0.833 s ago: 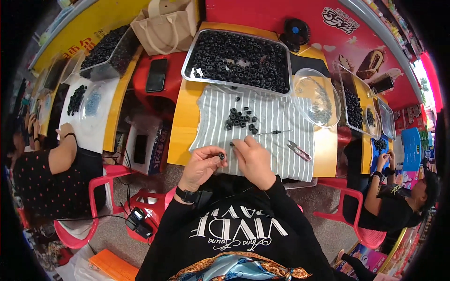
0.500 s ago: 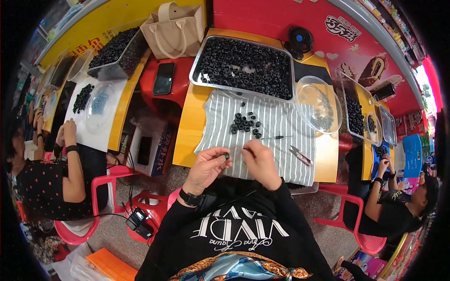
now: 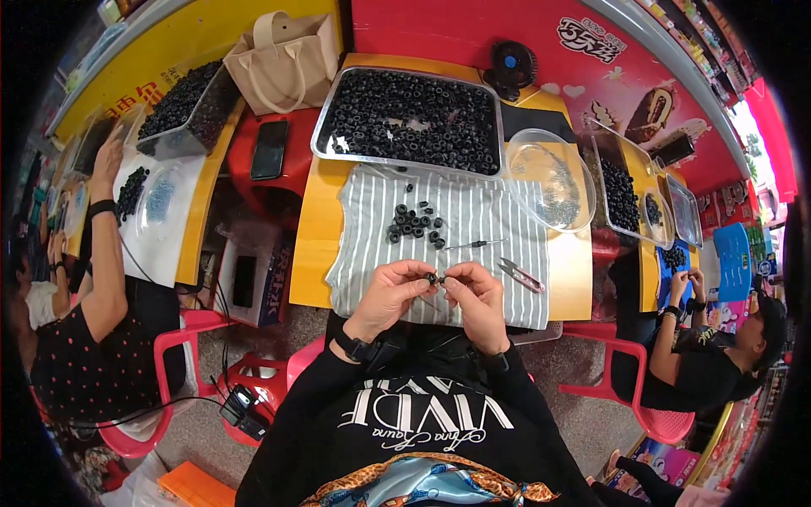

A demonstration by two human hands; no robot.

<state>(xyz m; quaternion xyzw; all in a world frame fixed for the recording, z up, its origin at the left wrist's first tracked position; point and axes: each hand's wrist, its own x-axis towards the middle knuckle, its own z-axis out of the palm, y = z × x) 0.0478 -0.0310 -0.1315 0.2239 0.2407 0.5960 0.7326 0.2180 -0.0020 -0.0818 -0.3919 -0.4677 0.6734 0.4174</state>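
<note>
My left hand (image 3: 385,296) is closed in a pinch on a small black ring-shaped part (image 3: 432,278). Close against it, the fingertips of my right hand (image 3: 478,306) are pressed together at the part's right side. Whatever they pinch there is too small to make out. Both hands are above the near edge of a grey-and-white striped cloth (image 3: 359,253). Beyond them lies a loose pile of black ring parts (image 3: 413,223). A thin tool with a dark grip (image 3: 479,243) rests right of the pile, and small thread snips (image 3: 522,275) lie farther right.
A clear tray (image 3: 405,164) full of black parts stands at the back of the yellow table (image 3: 314,253). Right of the cloth's far side sits a round clear dish (image 3: 585,215) with tiny pieces. A fan (image 3: 512,68) stands behind. Co-workers sit left and right.
My right hand has come left and its fingertips now meet the black ring part in my left hand. At the left, a co-worker's arm has reached forward toward a bin.
</note>
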